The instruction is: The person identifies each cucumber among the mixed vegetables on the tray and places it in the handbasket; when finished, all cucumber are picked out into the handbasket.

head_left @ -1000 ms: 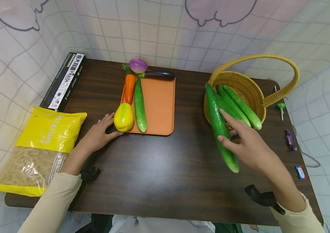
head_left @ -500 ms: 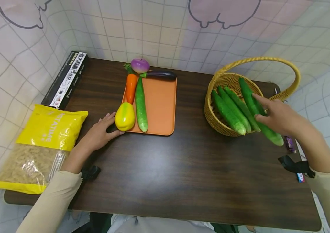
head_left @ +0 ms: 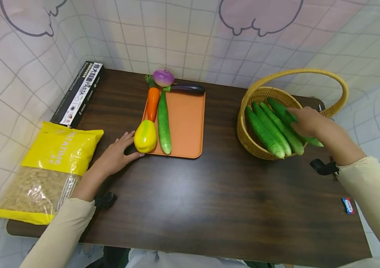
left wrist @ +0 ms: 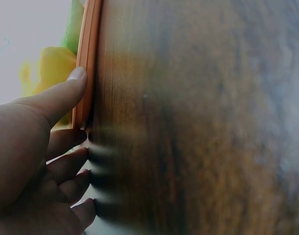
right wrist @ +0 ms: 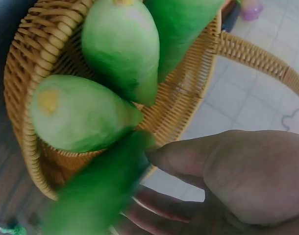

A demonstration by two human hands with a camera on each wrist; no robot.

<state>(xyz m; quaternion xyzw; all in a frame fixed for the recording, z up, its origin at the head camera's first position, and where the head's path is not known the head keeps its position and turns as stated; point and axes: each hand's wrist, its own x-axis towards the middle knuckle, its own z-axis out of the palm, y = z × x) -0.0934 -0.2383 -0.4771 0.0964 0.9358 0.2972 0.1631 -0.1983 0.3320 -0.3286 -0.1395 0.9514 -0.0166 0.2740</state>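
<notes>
My right hand (head_left: 307,122) grips a cucumber (right wrist: 103,183) at the right side of the wicker basket (head_left: 249,142). Its thumb lies on one side of the cucumber, which is blurred in the right wrist view. Several other cucumbers (head_left: 264,133) lean side by side in the basket, their pale ends over the front rim. On the left, my left hand (head_left: 117,153) rests on the table at the corner of an orange tray (head_left: 187,123), thumb against its edge. Beside that hand sits a yellow, pepper-like vegetable (head_left: 145,137). A cucumber (head_left: 164,126) and a carrot (head_left: 153,106) lie behind it.
An eggplant (head_left: 188,88) and a purple onion (head_left: 163,77) lie at the tray's back edge. A yellow pasta bag (head_left: 47,171) and a black pasta box (head_left: 79,95) stand left. The basket's handle (head_left: 297,72) arches upward. A small candy (head_left: 348,205) lies near the right edge.
My right hand has carried the cucumber from the basket's front left over to its right side and lowered it in beside the others. The left hand has stayed at the tray.
</notes>
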